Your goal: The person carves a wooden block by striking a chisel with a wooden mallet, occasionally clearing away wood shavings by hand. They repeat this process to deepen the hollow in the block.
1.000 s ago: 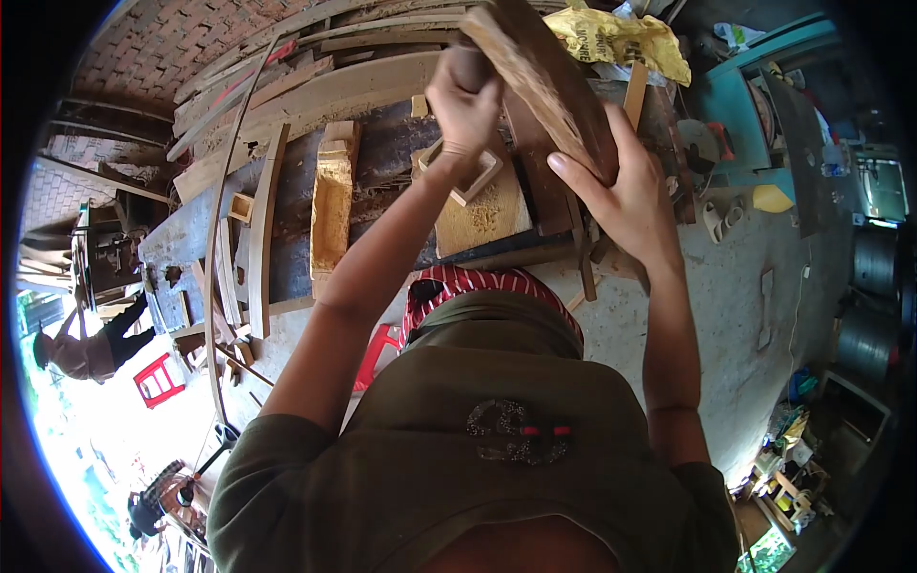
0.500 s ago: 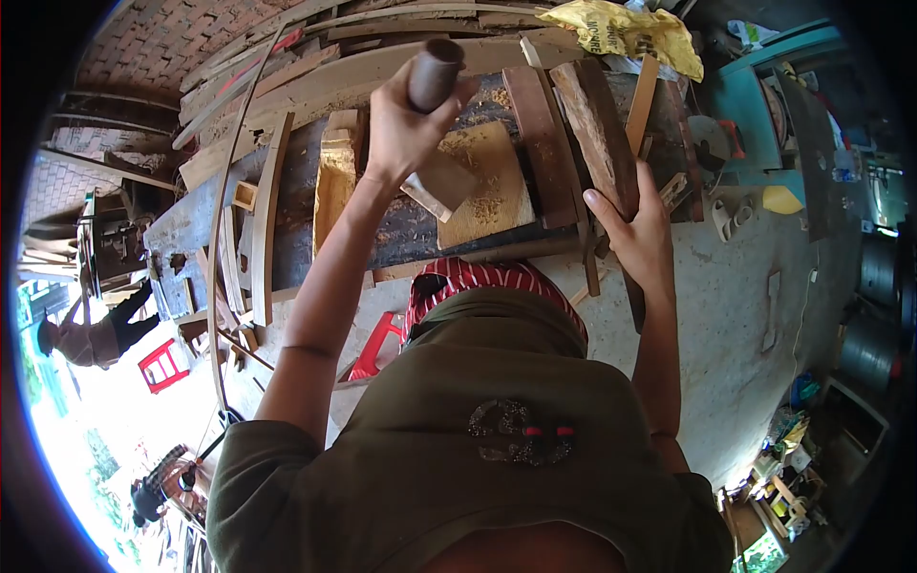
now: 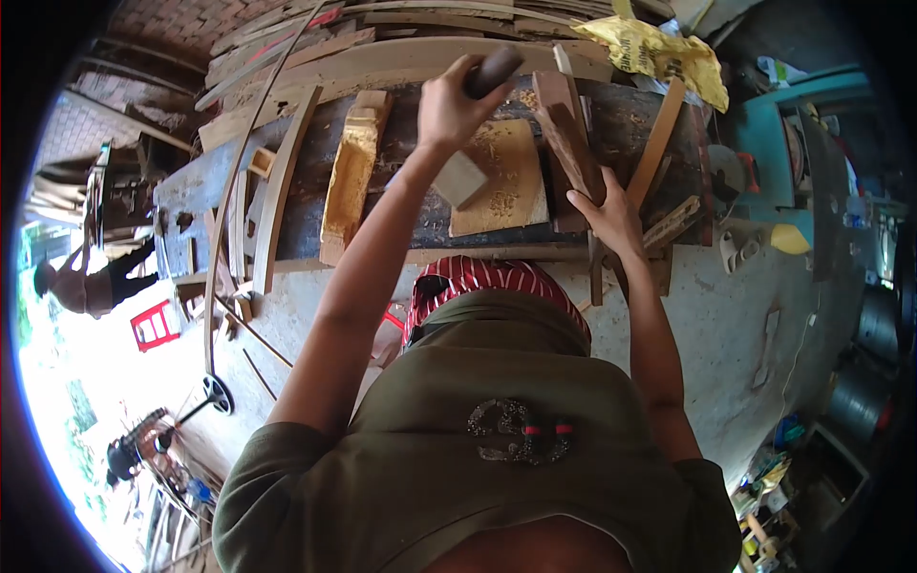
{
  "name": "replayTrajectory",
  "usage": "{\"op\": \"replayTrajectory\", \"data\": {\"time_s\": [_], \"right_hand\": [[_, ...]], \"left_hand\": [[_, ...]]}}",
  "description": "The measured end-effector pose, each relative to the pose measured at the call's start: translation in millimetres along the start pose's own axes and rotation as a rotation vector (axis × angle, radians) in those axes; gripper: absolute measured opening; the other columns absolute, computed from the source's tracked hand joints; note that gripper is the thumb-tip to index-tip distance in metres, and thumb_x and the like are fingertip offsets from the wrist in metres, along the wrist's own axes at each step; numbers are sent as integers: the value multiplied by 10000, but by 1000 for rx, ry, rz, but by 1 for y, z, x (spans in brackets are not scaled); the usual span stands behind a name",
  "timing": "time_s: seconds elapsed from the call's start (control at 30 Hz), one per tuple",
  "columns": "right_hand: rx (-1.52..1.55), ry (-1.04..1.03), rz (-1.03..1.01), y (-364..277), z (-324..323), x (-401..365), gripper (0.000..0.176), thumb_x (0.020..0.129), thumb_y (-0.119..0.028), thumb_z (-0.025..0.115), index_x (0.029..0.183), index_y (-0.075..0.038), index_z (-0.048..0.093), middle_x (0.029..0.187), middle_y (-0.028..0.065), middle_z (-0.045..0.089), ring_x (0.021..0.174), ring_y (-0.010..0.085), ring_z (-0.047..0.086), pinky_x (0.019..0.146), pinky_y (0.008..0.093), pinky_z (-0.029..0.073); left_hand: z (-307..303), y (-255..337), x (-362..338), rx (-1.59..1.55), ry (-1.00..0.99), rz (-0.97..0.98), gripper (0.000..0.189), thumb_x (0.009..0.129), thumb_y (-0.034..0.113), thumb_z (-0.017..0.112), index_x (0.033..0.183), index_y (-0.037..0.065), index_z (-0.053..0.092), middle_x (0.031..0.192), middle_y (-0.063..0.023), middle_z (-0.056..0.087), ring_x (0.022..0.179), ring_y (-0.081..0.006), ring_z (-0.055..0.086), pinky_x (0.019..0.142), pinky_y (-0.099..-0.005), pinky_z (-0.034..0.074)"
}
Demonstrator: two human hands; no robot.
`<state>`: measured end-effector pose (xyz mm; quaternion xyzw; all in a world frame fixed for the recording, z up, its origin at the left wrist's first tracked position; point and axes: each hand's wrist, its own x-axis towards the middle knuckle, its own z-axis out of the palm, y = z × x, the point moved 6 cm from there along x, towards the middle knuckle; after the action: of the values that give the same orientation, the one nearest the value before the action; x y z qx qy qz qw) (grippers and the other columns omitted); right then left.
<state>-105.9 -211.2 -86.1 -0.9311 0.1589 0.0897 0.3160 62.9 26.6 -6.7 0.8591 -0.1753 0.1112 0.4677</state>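
My left hand (image 3: 451, 113) is raised over the bench, its fingers wrapped round a dark, rounded tool handle (image 3: 495, 73). Below that hand a greyish, flat-faced block (image 3: 461, 180) overlaps the edge of a pale board (image 3: 511, 196) strewn with shavings; I cannot tell if it belongs to the held tool. My right hand (image 3: 611, 218) grips a long, rough-edged brown piece of wood (image 3: 575, 153) near its lower part, thumb across the top. This piece stands tilted over a reddish-brown plank (image 3: 556, 91), right of the pale board.
A hollowed yellowish wood piece (image 3: 350, 177) and a long strip (image 3: 285, 196) lie on the dark bench (image 3: 406, 205). A yellow sack (image 3: 659, 59) is behind. A teal machine stand (image 3: 778, 191) stands right. At far left are a person (image 3: 91, 282) and a red stool (image 3: 155, 327).
My left hand has moved right and the dark handle has tipped from near upright to slanting right. The rough wood piece in my right hand has shifted and turned. The whole view has shifted slightly.
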Motion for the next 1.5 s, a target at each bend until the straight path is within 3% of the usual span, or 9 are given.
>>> {"op": "replayTrajectory", "data": {"time_s": [0.27, 0.33, 0.6, 0.73, 0.77, 0.97, 1.2, 1.43, 1.5], "right_hand": [[-40, -48, 248, 85, 49, 33, 841, 843, -536, 646, 1490, -80, 360, 1330, 243, 594, 1186, 438, 595, 970, 483, 493], [-189, 59, 185, 92, 50, 37, 724, 848, -434, 690, 1417, -64, 437, 1222, 232, 643, 959, 367, 694, 838, 491, 523], [-243, 417, -166, 65, 41, 52, 626, 908, -407, 666, 1397, -62, 486, 1239, 220, 603, 1160, 413, 561, 994, 498, 438], [168, 357, -363, -41, 15, 29, 690, 940, -451, 630, 1410, 21, 453, 1325, 243, 516, 1229, 393, 500, 1034, 496, 384], [157, 363, -413, -57, 17, 25, 760, 917, -485, 653, 1433, 24, 426, 1351, 259, 484, 1255, 400, 473, 1046, 496, 370], [12, 512, -493, -110, 53, 13, 1093, 752, -616, 767, 1512, 5, 285, 1308, 294, 462, 1221, 437, 463, 1036, 514, 377], [128, 369, -260, -106, 75, 32, 1071, 737, -535, 791, 1525, -19, 281, 1279, 295, 495, 1156, 431, 539, 965, 504, 463], [2012, -728, 311, -104, 62, 8, 800, 895, -612, 577, 1403, -10, 437, 1287, 220, 550, 1136, 369, 614, 910, 451, 593], [2107, -587, 553, -94, 78, 1, 779, 916, -594, 556, 1444, -48, 380, 1346, 228, 500, 1124, 399, 615, 908, 488, 601]], "left_hand": [[28, 37, 14, 34, 24, 172, 478, 756, 365, 835, 1103, 66, 698, 938, -195, 730, 873, -304, 739, 781, -383, 589], [32, 39, 15, 22, 48, 204, 493, 754, 383, 836, 1092, 54, 694, 932, -194, 730, 869, -307, 738, 774, -382, 590], [36, -4, -11, -109, 119, -64, 466, 761, 340, 790, 1034, -4, 635, 846, -235, 700, 816, -393, 710, 709, -410, 557], [30, -19, -18, -90, 203, -81, 442, 775, 347, 805, 955, -22, 641, 735, -154, 672, 644, -196, 649, 656, -355, 527], [21, -13, -19, -131, 209, -116, 409, 787, 342, 789, 927, -7, 628, 735, -200, 674, 684, -304, 710, 667, -380, 541], [-22, -26, -21, -226, 346, -110, 380, 798, 315, 788, 815, 4, 571, 610, -117, 582, 539, -146, 532, 563, -332, 484], [-66, -50, -44, -190, 379, -130, 346, 796, 281, 797, 838, 14, 581, 644, -55, 575, 576, -110, 513, 558, -301, 467], [-95, -60, -54, -294, 428, -208, 264, 835, 213, 786, 922, -1, 659, 771, -6, 640, 690, -60, 530, 638, -244, 473], [-95, -66, -53, -302, 426, -217, 258, 838, 213, 783, 924, 3, 661, 770, -6, 639, 695, -60, 531, 650, -244, 475]]}}
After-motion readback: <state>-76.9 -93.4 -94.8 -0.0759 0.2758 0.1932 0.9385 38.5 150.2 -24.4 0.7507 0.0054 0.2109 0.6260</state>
